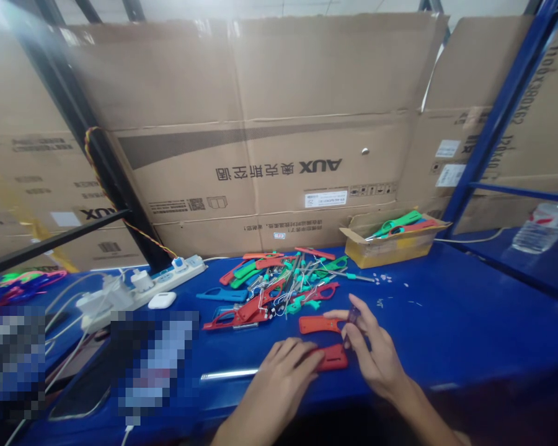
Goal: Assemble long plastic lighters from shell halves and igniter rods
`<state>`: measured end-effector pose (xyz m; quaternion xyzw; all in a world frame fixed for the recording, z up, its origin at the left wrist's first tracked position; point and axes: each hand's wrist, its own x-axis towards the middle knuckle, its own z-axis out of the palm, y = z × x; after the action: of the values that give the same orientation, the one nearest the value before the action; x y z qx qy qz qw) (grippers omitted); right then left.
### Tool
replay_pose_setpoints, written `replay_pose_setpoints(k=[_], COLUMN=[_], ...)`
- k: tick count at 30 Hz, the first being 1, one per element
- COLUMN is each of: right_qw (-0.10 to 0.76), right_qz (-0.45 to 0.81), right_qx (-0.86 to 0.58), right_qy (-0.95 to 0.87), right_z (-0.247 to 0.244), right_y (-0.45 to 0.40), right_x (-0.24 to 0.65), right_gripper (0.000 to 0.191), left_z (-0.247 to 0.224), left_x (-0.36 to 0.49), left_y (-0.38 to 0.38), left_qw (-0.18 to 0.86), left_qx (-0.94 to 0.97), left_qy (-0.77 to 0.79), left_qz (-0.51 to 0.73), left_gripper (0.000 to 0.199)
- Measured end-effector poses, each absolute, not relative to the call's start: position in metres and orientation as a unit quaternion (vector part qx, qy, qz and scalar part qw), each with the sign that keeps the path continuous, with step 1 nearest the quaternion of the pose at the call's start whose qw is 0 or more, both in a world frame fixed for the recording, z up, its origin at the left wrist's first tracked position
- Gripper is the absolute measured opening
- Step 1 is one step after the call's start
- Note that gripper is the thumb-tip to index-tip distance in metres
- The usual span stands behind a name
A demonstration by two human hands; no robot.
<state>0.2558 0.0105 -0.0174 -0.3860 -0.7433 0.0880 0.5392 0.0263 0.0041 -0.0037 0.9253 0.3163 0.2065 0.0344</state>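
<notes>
"Firstly, the right hand (pixel 381 359)?"

"Thumb and fingertips pinching one small, dark purplish piece (pixel 353 314); exact form unclear."

"And the left hand (pixel 281 379)?"

"Fingers close together, bent over one red plastic handle (pixel 335 357) lying on the blue table (pixel 469 316). Thumb grip: cannot tell, hidden. Item: one slim silver metal tube (pixel 230 374), emerging on that hand's left side."

"Step in hand?"

"Judged so: small piece held at the red handle's right end, left hand steadying. Any move from this pose calls for a firm left hand and a fine pinch."

"Farther out?"

"One orange-red plastic handle (pixel 317 324), just beyond the red one. Next, one loose heap of red, green and blue plastic parts (pixel 260 305), with metal tubes and white wires. Behind, to the right: one open brown cardboard box (pixel 388 252), holding green and red handles. Left: one white power strip (pixel 193 270); one white earphone case (pixel 162 300)."
</notes>
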Motion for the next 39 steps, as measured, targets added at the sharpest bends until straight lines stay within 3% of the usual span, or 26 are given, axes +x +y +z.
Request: replay_pose_setpoints(k=[6, 13, 23, 26, 30, 39], right_qw=[0.583, 0.61, 0.6, 0.625, 0.621, 0.602], right_qz=[-0.015, 0.065, -0.045, -0.015, 0.04, -0.02], right_qx=[-0.359, -0.384, -0.391, -0.402, -0.391, -0.382], right_qy=[-0.729, -0.69, -0.696, -0.669, -0.678, -0.701], right_z=[-0.015, -0.023, -0.017, -0.026, -0.029, -0.015], right_y=[0.012, 0.012, 0.013, 0.014, 0.013, 0.012], right_x=[0.255, 0.253, 0.257, 0.256, 0.255, 0.257], right_gripper=[0.042, 0.052, 0.044, 0.053, 0.051, 0.045], left_z=[-0.005, -0.003, -0.006, -0.005, -0.004, -0.005], left_x=[0.026, 0.026, 0.026, 0.026, 0.026, 0.026], left_y=[0.005, 0.005, 0.004, 0.004, 0.004, 0.004], left_qw=[0.036, 0.043, 0.033, 0.034, 0.042, 0.04], left_qx=[0.925, 0.925, 0.923, 0.924, 0.924, 0.924], left_qy=[0.316, 0.321, 0.32, 0.317, 0.318, 0.323], left_qz=[0.206, 0.198, 0.211, 0.212, 0.209, 0.2], left_gripper=[0.031, 0.033, 0.031, 0.029, 0.029, 0.033])
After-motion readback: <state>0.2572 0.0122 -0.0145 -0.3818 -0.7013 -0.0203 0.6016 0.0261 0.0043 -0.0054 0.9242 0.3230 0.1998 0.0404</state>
